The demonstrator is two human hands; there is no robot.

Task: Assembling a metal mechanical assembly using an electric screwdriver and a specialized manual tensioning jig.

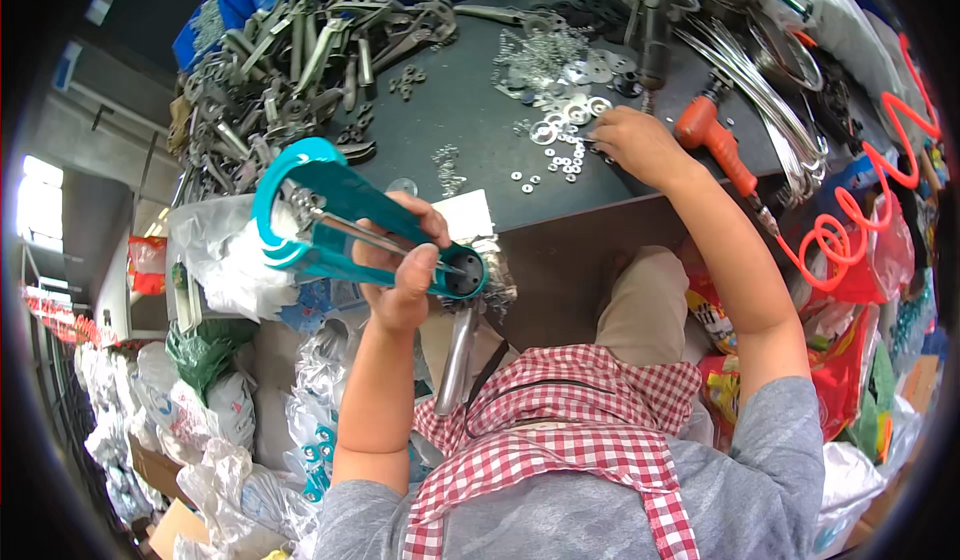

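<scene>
My left hand [395, 285] is wrapped round a teal plastic housing [375, 200], held tilted in front of the bench edge. The housing has a wide ring at its upper left end, a slim metal rod along its inside and a round dark end at the lower right. A metal tube [457, 360] hangs below that end. On the bench, my right hand [645, 147] is at the edge of a pile of shiny metal rings [575, 113], beside small pale washers [570, 160]. Its fingers are bent together, and anything between the fingertips is hidden.
Metal levers [310, 50] are heaped at the back left, with springs [540, 55] behind the rings. A dark upright power driver [654, 40] stands behind my right hand. Right of it lies an orange air tool [715, 140] with a coiled red hose [825, 240]. Plastic bags [225, 480] crowd the floor.
</scene>
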